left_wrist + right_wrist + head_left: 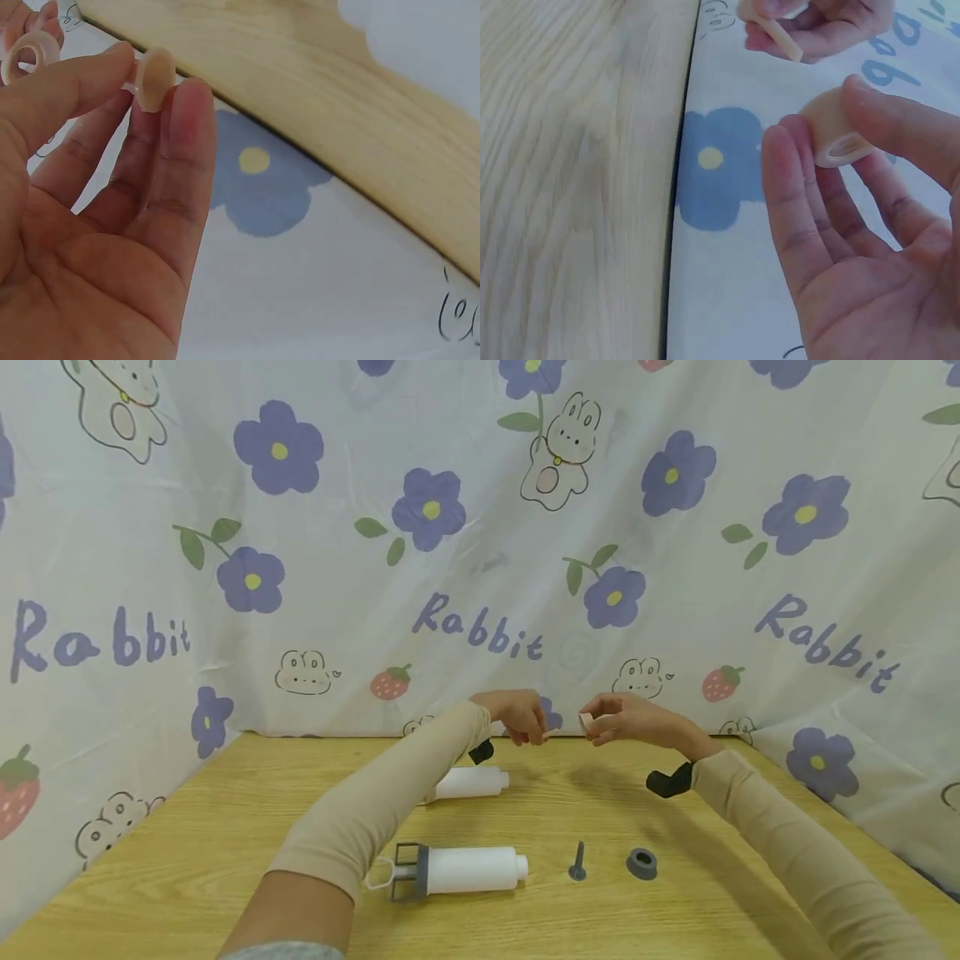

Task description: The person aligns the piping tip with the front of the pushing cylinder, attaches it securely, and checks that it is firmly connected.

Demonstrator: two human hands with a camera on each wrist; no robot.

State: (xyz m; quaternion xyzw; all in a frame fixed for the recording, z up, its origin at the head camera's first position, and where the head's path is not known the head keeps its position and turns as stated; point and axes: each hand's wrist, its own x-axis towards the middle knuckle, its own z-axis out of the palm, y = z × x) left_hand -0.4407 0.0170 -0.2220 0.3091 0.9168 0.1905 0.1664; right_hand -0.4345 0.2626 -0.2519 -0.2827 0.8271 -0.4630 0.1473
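Overhead head view, close wrist views

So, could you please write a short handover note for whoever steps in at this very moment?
Left hand: pinches a small cream disc between thumb and fingers.
Right hand: holds a cream ring at its fingertips.
Both hands are raised above the far edge of the table, close together but apart.
On the table: white tube with grey frame, a second white tube, grey pin, grey ring.
Done: both cream parts are picked up.
Left: they are not yet joined; the grey parts lie untouched.
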